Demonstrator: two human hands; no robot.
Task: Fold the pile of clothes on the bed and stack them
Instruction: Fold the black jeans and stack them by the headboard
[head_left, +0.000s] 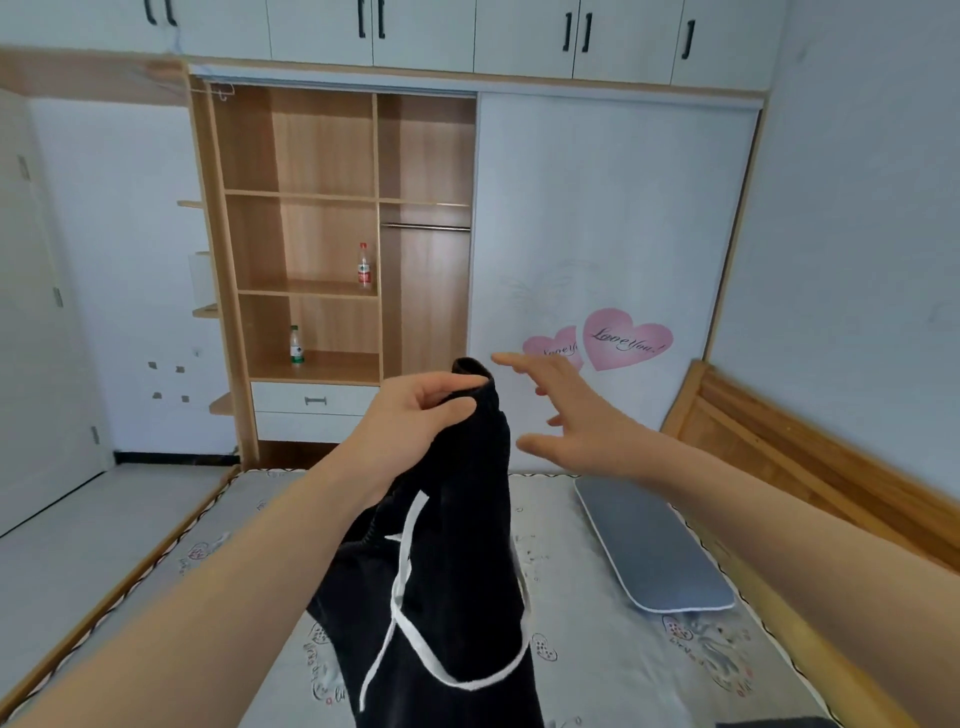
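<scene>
A black garment with white drawstrings (457, 582) hangs in the air over the bed (649, 670). My left hand (415, 410) pinches its top edge between thumb and fingers and holds it up. To the right of the cloth, my right hand (566, 415) is raised with its fingers spread, a short gap from the fabric and holding nothing. The garment's lower part runs out of the bottom of the view. A dark bit of cloth (774, 722) shows at the bottom right edge.
A grey flat pillow (654, 545) lies on the right of the patterned mattress, next to the wooden headboard (810, 457). Beyond the bed stands an open wardrobe (332, 234) with two bottles on its shelves. The floor lies to the left of the bed.
</scene>
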